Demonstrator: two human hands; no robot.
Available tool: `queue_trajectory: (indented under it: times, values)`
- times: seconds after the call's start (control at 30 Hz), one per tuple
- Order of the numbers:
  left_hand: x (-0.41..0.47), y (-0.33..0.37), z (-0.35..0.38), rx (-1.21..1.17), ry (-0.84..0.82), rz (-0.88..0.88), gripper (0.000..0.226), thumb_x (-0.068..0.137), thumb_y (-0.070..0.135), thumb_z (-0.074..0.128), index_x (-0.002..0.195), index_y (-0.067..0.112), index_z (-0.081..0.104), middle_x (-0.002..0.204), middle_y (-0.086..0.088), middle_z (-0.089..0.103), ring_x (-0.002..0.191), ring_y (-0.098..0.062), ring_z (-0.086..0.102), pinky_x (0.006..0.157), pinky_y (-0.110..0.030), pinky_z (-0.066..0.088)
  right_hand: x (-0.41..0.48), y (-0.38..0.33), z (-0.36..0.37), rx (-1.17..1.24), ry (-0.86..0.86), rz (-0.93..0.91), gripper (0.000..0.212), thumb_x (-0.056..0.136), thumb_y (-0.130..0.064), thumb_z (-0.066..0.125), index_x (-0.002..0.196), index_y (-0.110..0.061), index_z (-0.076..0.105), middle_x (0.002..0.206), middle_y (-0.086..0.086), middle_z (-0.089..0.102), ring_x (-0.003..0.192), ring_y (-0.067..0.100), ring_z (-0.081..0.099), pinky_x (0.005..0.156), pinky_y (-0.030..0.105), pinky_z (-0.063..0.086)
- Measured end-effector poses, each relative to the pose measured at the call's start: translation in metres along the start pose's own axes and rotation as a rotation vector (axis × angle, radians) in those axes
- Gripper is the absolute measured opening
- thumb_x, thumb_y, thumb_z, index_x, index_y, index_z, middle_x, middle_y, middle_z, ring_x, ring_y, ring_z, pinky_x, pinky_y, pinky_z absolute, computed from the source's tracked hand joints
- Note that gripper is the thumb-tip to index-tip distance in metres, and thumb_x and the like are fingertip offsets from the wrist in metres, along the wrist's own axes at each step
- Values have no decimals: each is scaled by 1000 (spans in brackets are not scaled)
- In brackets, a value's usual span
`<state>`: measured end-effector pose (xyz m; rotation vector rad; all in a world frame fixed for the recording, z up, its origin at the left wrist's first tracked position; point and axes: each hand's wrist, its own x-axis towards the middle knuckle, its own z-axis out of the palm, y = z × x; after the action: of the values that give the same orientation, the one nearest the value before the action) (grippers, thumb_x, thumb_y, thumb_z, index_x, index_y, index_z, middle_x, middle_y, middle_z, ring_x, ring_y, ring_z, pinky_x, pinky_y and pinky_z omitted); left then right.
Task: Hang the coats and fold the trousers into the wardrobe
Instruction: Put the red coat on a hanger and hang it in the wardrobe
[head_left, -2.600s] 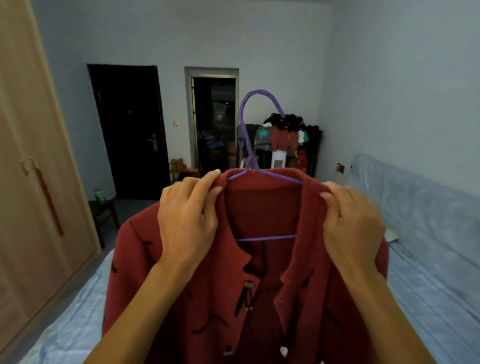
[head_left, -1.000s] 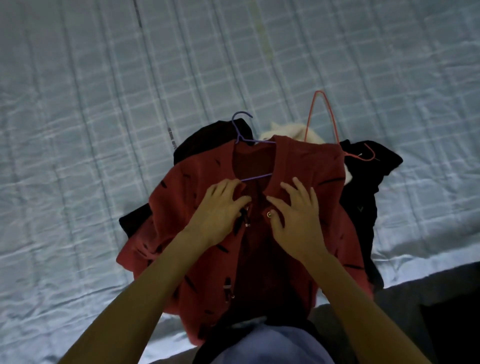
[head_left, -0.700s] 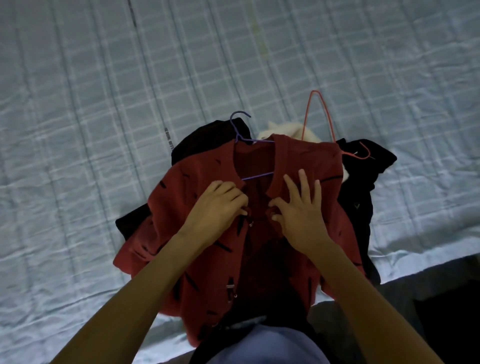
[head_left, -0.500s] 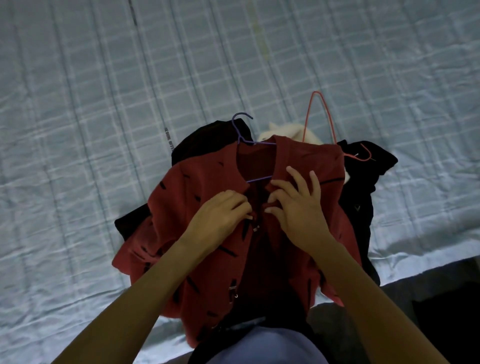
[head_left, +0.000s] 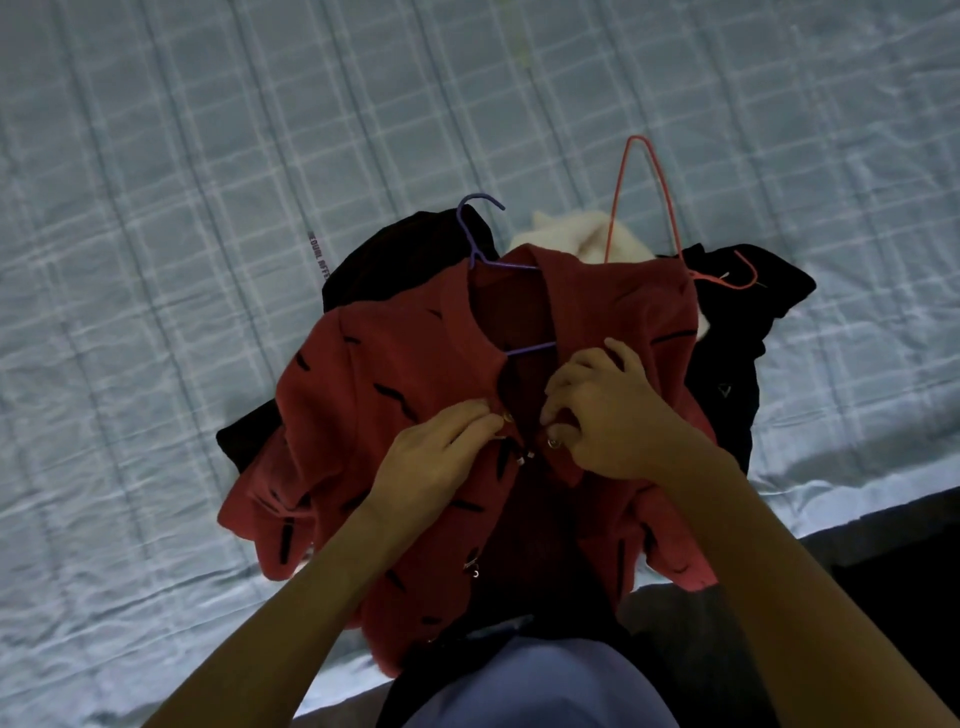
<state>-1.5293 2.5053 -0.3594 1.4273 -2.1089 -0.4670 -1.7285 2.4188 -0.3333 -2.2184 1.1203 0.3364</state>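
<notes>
While lying on a pale checked bedsheet (head_left: 208, 260), red black-flecked woollen coat (head_left: 395, 395) on purple wire hanger (head_left: 480, 244), left hand (head_left: 441, 457) and right hand (head_left: 608, 415) fingers pinching its front edges.

Left forearm (head_left: 311, 597) bare, right forearm (head_left: 769, 561) bare too, right down to the left hand (head_left: 441, 457) and right hand (head_left: 608, 415). Short nails. Low centre, a plain pale lilac-grey garment (head_left: 540, 686) on the body, smooth cloth.

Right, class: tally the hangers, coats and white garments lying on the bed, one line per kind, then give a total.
Hangers: 2 (purple hanger, red hanger)
Coats: 1 (red coat)
White garments: 1 (white garment)
Total: 4
</notes>
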Motion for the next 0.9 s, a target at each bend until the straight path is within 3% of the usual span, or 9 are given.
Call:
queue_trajectory:
  times: [0.1,0.2,0.27,0.37,0.47,0.57,0.73,0.83,0.9]
  values:
    - [-4,0,6,-14,50,-1,16,99,5,43,112,6,53,101,-17,70,100,-21,63,89,-24,51,-1,6,4,-98,-67,-27,30,83,-42,61,110,-32,65,134,-7,42,133,17,21,110,44,-16]
    - [-5,-1,9,-26,74,-17,20,91,0,53,110,6,54,100,-17,70,101,-20,62,89,-26,51,0,9,8,-193,-41,-32,27,81,-39,64,106,-31,67,132,-6,44,132,21,24,109,43,-18]
    - [-4,1,10,-36,82,-17,22,88,0,56,109,7,54,99,-17,70,101,-19,62,87,-27,52,2,12,9,-185,73,-13,24,79,-42,65,97,-26,70,120,-3,54,126,23,34,110,43,-10]
    - [-2,2,9,-28,68,-5,22,89,2,57,109,8,55,99,-15,70,96,-21,66,81,-29,55,2,12,6,-55,280,7,35,82,-50,50,87,-21,71,105,-5,63,116,23,46,108,41,9]
    - [1,4,5,-5,38,15,18,93,5,53,110,9,55,100,-14,70,96,-21,66,80,-28,55,0,3,3,86,346,6,37,84,-52,49,88,-22,70,99,-10,65,109,17,50,100,34,16]
    - [7,9,1,15,36,30,15,99,9,44,110,9,55,99,-12,70,94,-20,65,77,-27,54,0,-9,3,297,324,104,24,85,-47,61,89,-25,70,93,-13,65,94,9,55,97,32,24]
    - [9,15,3,31,38,20,12,97,9,50,108,10,55,96,-11,69,88,-21,66,66,-32,56,-2,-13,2,532,201,99,14,91,-31,58,92,-28,72,89,-17,63,90,4,58,97,43,39]
    - [4,15,4,44,51,4,18,91,5,59,107,10,55,96,-10,68,89,-21,66,65,-34,56,-8,-7,-4,620,72,113,13,91,-21,59,92,-22,72,94,-15,64,92,1,59,94,28,44]
    - [4,16,4,58,51,8,17,91,5,58,107,10,55,95,-11,68,87,-22,66,63,-34,56,-9,-6,-4,618,108,147,12,91,-22,60,92,-20,72,92,-16,63,90,0,60,87,20,44]
